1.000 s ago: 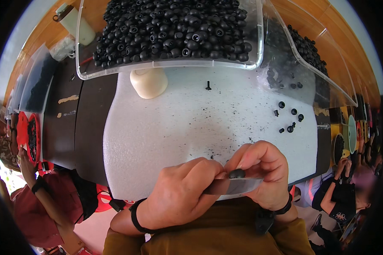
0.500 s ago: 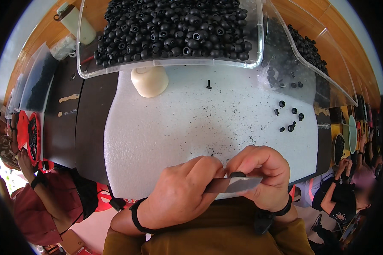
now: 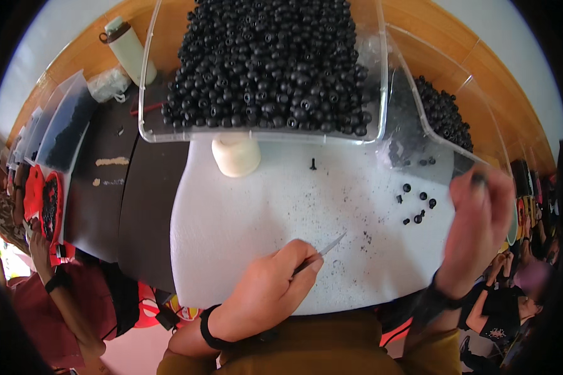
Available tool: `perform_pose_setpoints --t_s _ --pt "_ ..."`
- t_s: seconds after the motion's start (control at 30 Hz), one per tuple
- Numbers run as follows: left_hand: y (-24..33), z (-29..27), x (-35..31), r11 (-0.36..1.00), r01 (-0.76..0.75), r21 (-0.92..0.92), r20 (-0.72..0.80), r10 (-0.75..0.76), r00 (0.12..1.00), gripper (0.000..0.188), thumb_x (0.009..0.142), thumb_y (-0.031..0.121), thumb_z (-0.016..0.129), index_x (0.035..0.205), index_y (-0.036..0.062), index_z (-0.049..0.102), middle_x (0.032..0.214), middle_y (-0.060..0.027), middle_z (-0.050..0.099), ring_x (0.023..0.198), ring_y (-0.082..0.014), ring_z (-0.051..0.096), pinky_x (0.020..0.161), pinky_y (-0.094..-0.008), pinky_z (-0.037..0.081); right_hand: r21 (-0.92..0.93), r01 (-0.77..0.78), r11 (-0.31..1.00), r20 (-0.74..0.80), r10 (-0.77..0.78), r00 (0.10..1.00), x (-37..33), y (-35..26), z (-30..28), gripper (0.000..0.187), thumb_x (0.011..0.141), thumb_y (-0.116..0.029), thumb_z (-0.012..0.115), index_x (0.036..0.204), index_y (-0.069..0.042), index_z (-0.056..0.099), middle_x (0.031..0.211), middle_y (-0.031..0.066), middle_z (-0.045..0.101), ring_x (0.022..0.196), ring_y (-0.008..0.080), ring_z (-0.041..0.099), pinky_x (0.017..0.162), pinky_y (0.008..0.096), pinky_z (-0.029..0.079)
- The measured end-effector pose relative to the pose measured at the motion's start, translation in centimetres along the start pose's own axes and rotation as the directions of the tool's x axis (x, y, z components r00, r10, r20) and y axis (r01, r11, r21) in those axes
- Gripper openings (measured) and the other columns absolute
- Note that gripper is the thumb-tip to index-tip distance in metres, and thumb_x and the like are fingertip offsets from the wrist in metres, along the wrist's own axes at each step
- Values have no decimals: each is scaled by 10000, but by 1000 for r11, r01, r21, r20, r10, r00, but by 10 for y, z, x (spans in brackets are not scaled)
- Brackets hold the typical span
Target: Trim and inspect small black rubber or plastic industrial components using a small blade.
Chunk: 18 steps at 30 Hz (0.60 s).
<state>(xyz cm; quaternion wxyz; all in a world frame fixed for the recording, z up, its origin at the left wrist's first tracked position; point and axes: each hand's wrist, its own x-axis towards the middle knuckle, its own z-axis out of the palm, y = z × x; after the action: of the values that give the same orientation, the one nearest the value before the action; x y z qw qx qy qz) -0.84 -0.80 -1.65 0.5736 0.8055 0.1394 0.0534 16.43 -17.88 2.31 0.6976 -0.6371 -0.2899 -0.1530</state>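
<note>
A small knife [image 3: 326,247] is in my left hand [image 3: 272,290], its thin blade pointing up and to the right over the white foam mat [image 3: 219,231]. At the right side my right hand [image 3: 481,228] is raised toward the clear bin, smeared a little by motion. Between its fingertips shows a small black rubber-looking part [image 3: 477,179]. Several loose black parts [image 3: 419,205] lie on the mat left of that hand. One black stemmed piece [image 3: 313,164] stands alone farther up, and dark crumbs are scattered across the mat.
A clear bin [image 3: 263,135] heaped with black round parts stands at the far side. Another clear bin [image 3: 456,147] with black parts is at far right. A cream cup [image 3: 236,156] sits upside down by the first bin; a bottle [image 3: 130,53] stands far left. People work at both sides.
My hands have parted. The right hand has moved up and right with the black part; the left keeps the knife, its blade now turned forward. The view has tilted somewhat.
</note>
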Motion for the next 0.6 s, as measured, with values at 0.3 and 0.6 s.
perform_pose_setpoints --t_s 0.3,0.6 --pt "-5 -1 -3 992 40 -121 60 -33 998 131 882 118 539 879 -13 545 690 -47 533 635 -91 473 597 -243 414 -427 540 725 548 -268 792 53 8 59 243 743 -55 636 984 -44 605 964 118 583 889 276 560 789 337 446" --pt "-2 -8 -4 986 57 -155 76 -46 996 129 881 116 541 870 -13 542 679 -19 501 635 -73 434 582 -227 393 -338 543 768 645 -231 729 48 37 126 127 729 -69 635 836 -11 599 828 110 542 803 293 514 709 371 431"
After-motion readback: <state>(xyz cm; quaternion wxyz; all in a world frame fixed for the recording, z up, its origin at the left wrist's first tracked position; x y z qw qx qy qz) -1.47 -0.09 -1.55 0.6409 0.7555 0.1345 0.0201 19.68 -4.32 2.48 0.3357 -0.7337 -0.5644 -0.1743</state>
